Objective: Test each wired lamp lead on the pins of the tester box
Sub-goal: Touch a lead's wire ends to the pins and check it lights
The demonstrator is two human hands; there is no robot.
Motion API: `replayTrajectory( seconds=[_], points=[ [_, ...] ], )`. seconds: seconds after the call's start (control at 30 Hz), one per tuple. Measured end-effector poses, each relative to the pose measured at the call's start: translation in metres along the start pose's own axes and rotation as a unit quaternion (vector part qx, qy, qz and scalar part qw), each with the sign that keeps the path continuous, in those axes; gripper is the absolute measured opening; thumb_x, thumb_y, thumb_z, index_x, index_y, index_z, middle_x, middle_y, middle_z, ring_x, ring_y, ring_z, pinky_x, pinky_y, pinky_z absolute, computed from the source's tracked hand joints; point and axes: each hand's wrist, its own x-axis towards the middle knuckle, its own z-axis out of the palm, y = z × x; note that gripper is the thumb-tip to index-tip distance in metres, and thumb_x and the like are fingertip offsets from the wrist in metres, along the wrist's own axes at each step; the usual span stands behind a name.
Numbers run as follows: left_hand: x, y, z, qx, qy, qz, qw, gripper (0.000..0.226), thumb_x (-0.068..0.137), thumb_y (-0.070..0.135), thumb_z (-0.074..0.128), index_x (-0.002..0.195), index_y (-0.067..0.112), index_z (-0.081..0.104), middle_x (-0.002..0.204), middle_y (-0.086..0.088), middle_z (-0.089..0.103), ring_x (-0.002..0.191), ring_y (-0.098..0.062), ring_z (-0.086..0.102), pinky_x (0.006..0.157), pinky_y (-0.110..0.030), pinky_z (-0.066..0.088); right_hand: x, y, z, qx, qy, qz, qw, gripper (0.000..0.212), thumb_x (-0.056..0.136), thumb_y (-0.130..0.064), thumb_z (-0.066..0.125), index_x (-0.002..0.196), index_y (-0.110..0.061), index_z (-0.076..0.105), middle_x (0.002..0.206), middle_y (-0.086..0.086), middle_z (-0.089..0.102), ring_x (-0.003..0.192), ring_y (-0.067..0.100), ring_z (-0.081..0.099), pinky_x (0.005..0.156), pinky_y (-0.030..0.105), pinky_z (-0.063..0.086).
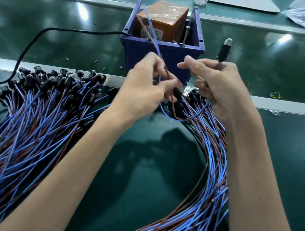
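— Green bench, yes; where is the lead?
— The left hand pinches its blue and brown wires, which slant up-left toward the left pin of the tester box. The right hand, fingers curled, holds its lamp holder upright, right of the right pin.

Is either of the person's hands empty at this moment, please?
No, the left hand pinches blue and brown wires and the right hand holds a lamp lead upright.
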Motion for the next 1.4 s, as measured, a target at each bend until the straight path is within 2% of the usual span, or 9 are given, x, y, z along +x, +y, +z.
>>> replayTrajectory(
  seconds=[0.1, 0.2, 0.33, 0.43, 0.5, 0.57, 0.83, 1.2, 1.4],
  points=[
    [-0.002, -0.007, 0.005, 0.034, -0.083, -0.004, 0.996, 0.041, 0.086, -0.015, 0.054, 0.074, 0.017, 0.032, 0.079, -0.012, 0.066, 0.065, -0.014, 0.071, 0.055, -0.025, 0.054, -0.002, 0.001, 0.006, -0.012, -0.035, 0.011, 0.999, 0.013, 0.085, -0.025, 0.070, 0.077, -0.016, 0.074, 0.067, -0.003, 0.064, 0.047, 0.005, 0.045, 0.045, 0.018, 0.038],
    [-0.001, -0.012, 0.005, 0.059, -0.116, -0.002, 0.992, 0.043, 0.086, -0.016, 0.051, 0.072, 0.020, 0.031, 0.079, -0.006, 0.063, 0.079, -0.019, 0.073, 0.067, -0.041, 0.059, -0.003, 0.000, 0.012, -0.002, -0.041, 0.005, 0.999, 0.011, 0.086, -0.015, 0.070, 0.077, -0.009, 0.069, 0.052, -0.001, 0.058, 0.045, 0.010, 0.047, 0.042, 0.021, 0.039],
    [0.000, -0.012, 0.002, 0.074, -0.132, -0.017, 0.988, 0.030, 0.085, 0.000, 0.052, 0.071, 0.021, 0.036, 0.069, 0.003, 0.071, 0.079, -0.031, 0.072, 0.077, -0.054, 0.056, -0.001, -0.001, 0.013, -0.013, -0.025, 0.011, 1.000, 0.007, 0.086, -0.010, 0.069, 0.084, -0.005, 0.067, 0.051, -0.005, 0.059, 0.043, 0.008, 0.047, 0.040, 0.020, 0.040],
    [-0.001, -0.010, 0.002, 0.073, -0.120, -0.030, 0.990, 0.011, 0.076, 0.010, 0.038, 0.076, 0.020, 0.042, 0.074, 0.005, 0.071, 0.085, -0.030, 0.071, 0.079, -0.052, 0.056, 0.001, 0.000, 0.012, -0.020, -0.008, 0.019, 1.000, 0.005, 0.087, -0.011, 0.068, 0.084, -0.007, 0.066, 0.054, -0.006, 0.062, 0.043, 0.006, 0.047, 0.043, 0.018, 0.039],
    [-0.001, -0.010, 0.002, 0.076, -0.103, -0.035, 0.991, 0.014, 0.082, 0.009, 0.039, 0.081, 0.023, 0.041, 0.085, -0.003, 0.071, 0.090, -0.032, 0.069, 0.081, -0.054, 0.054, 0.001, 0.000, 0.012, -0.034, -0.003, 0.019, 0.999, 0.008, 0.087, -0.013, 0.067, 0.079, -0.011, 0.067, 0.057, -0.006, 0.065, 0.044, 0.005, 0.047, 0.049, 0.020, 0.037],
    [-0.001, -0.010, 0.002, 0.089, -0.081, -0.029, 0.992, 0.024, 0.092, 0.005, 0.046, 0.084, 0.026, 0.039, 0.094, -0.010, 0.070, 0.082, -0.028, 0.071, 0.081, -0.054, 0.054, 0.001, 0.001, 0.012, -0.037, 0.003, 0.016, 0.999, 0.010, 0.087, -0.013, 0.067, 0.077, -0.012, 0.066, 0.059, -0.005, 0.066, 0.043, 0.003, 0.046, 0.049, 0.018, 0.037],
    [-0.002, -0.003, -0.004, 0.078, 0.011, -0.002, 0.997, 0.030, 0.090, -0.002, 0.058, 0.087, 0.024, 0.042, 0.083, 0.001, 0.070, 0.060, -0.016, 0.070, 0.074, -0.044, 0.058, 0.000, 0.001, 0.013, -0.013, 0.002, -0.005, 1.000, 0.015, 0.085, -0.012, 0.071, 0.075, -0.013, 0.060, 0.055, -0.006, 0.063, 0.040, 0.000, 0.045, 0.043, 0.009, 0.036],
    [-0.002, 0.004, -0.012, 0.162, 0.098, 0.030, 0.981, 0.028, 0.091, 0.003, 0.054, 0.111, 0.023, 0.054, 0.090, 0.012, 0.069, 0.056, -0.002, 0.068, 0.074, -0.020, 0.054, 0.000, -0.002, 0.014, -0.010, 0.016, 0.006, 1.000, 0.012, 0.096, -0.013, 0.056, 0.085, -0.010, 0.060, 0.049, 0.000, 0.056, 0.036, 0.002, 0.038, 0.040, 0.009, 0.032],
    [-0.001, 0.005, -0.014, 0.194, 0.165, 0.032, 0.966, 0.032, 0.089, 0.004, 0.053, 0.117, 0.018, 0.057, 0.097, 0.012, 0.063, 0.058, -0.001, 0.067, 0.078, -0.033, 0.056, 0.005, -0.002, 0.014, 0.000, 0.065, 0.024, 0.998, 0.026, 0.096, -0.001, 0.041, 0.088, -0.014, 0.062, 0.051, -0.001, 0.046, 0.034, 0.002, 0.031, 0.035, 0.012, 0.021]
  ],
)
